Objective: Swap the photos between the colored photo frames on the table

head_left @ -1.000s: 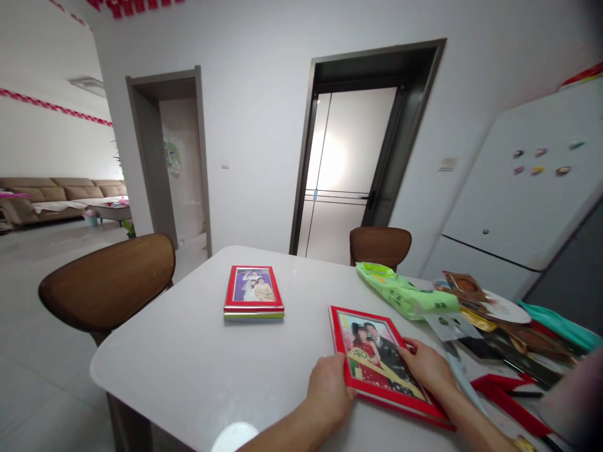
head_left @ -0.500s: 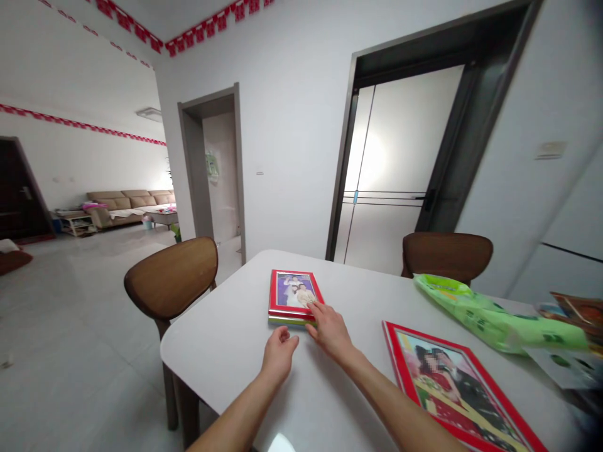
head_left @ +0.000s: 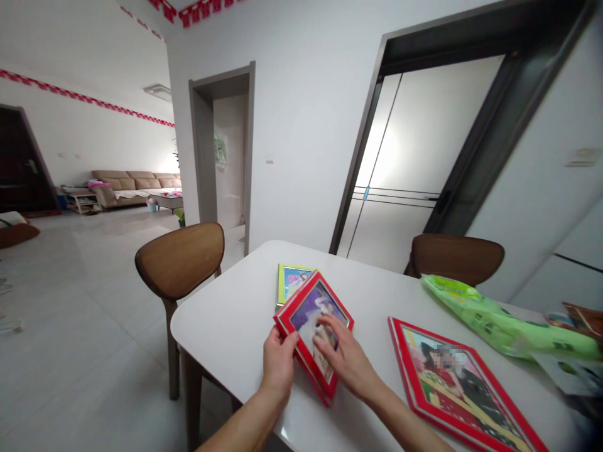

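A small red picture frame [head_left: 306, 314] with a wedding photo is tilted and turned above the table. My left hand [head_left: 277, 363] grips its lower left edge, thumb on the front and the other fingers partly hidden beneath. Over the photo lies my right hand [head_left: 346, 361], fingers apart and bent, the fingertips appearing to touch its surface. Behind, partly covered by the red one, a yellow-green picture frame [head_left: 281, 284] rests on the table. A larger red picture frame [head_left: 464, 386] with a photo of a couple lies to the right of my right forearm.
The white table [head_left: 226, 333] has a rounded left corner. A green plastic bag [head_left: 509, 323] lies along its right far side, near other packets. Wooden chairs stand at the left [head_left: 183, 260] and at the far side [head_left: 456, 258].
The small red frame has been lifted off the yellow-green one, brought nearer and rotated. My left hand has closed on its edge; my right hand has moved onto its photo. The view has shifted slightly.
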`<state>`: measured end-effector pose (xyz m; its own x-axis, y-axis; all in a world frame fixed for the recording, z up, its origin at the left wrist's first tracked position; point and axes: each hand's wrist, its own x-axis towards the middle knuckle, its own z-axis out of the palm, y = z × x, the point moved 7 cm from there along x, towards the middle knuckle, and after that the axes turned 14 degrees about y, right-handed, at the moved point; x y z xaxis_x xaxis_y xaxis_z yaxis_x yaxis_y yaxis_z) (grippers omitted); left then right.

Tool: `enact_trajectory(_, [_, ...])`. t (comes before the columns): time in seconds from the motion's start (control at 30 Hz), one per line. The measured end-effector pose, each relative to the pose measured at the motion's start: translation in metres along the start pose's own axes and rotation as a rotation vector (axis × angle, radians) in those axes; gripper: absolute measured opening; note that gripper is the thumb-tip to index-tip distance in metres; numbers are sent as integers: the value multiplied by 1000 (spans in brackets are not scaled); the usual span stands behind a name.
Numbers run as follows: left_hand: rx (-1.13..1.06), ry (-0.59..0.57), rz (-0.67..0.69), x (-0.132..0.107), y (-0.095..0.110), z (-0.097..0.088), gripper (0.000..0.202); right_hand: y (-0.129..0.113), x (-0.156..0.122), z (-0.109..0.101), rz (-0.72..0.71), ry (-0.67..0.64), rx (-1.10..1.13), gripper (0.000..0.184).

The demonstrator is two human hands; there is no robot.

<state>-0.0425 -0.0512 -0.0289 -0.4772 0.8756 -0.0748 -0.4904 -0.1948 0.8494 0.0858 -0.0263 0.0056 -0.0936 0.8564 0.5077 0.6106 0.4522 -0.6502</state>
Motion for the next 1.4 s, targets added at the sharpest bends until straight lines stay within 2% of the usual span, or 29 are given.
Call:
enact_trajectory(0.07, [84, -87, 108, -25, 22, 7, 28, 3, -4, -21, 191, 104, 197, 49])
enact_trajectory(0.13, [295, -242, 323, -53, 47, 17, 30, 2, -13, -38, 362, 169, 391, 53])
enact_trajectory(0.2, [475, -386, 617, -81, 66, 26, 38, -1, -27, -48, 518, 172, 604, 55])
enact_trajectory(0.27, [548, -487, 923, -106, 76, 29, 45, -4, -41, -51, 653, 126, 807, 54])
enact_trajectory(0.3, [571, -527, 1054, -116, 75, 28, 47, -4, -47, -50, 706, 95, 879, 54])
enact_trajectory(0.37, [660, -601, 1221, -127, 61, 24, 45, -1, -57, -45, 775, 23, 939, 54])
enact_trajectory(0.5, [896, -702, 1342, -130, 16, 14, 32, 13, -67, -27, 785, -144, 857, 52])
enact_trajectory(0.57, [979, -753, 1332, -129, 0, 11, 29, 25, -68, -19, 754, -170, 740, 49])
enact_trajectory(0.67, [1093, -843, 1185, -125, -12, 10, 29, 44, -66, -14, 656, -130, 493, 44])
enact_trajectory(0.77, [1134, -894, 1030, -123, -12, 11, 31, 56, -62, -15, 515, -103, 193, 40])
enact_trajectory(0.87, [1124, -918, 968, -123, -13, 14, 30, 60, -57, -18, 384, -108, -62, 38])
enact_trajectory(1.0, [1133, -943, 915, -126, -17, 18, 27, 61, -55, -21, 258, -111, -269, 40])
enact_trajectory(1.1, [1117, -954, 837, -124, -12, 18, 25, 61, -53, -22, 185, -101, -369, 44])
enact_trajectory(1.17, [1084, -880, 774, -112, -3, 14, 27, 58, -50, -23, 154, -91, -405, 48])
enact_trajectory(1.23, [1060, -697, 724, -89, 8, 1, 34, 54, -48, -21, 123, -100, -429, 47])
enact_trajectory(1.33, [1078, -395, 632, -48, 15, -27, 47, 45, -44, -14, 81, -141, -465, 34])
enact_trajectory(1.4, [1073, -297, 556, -30, 10, -43, 51, 41, -42, -11, 74, -146, -489, 28])
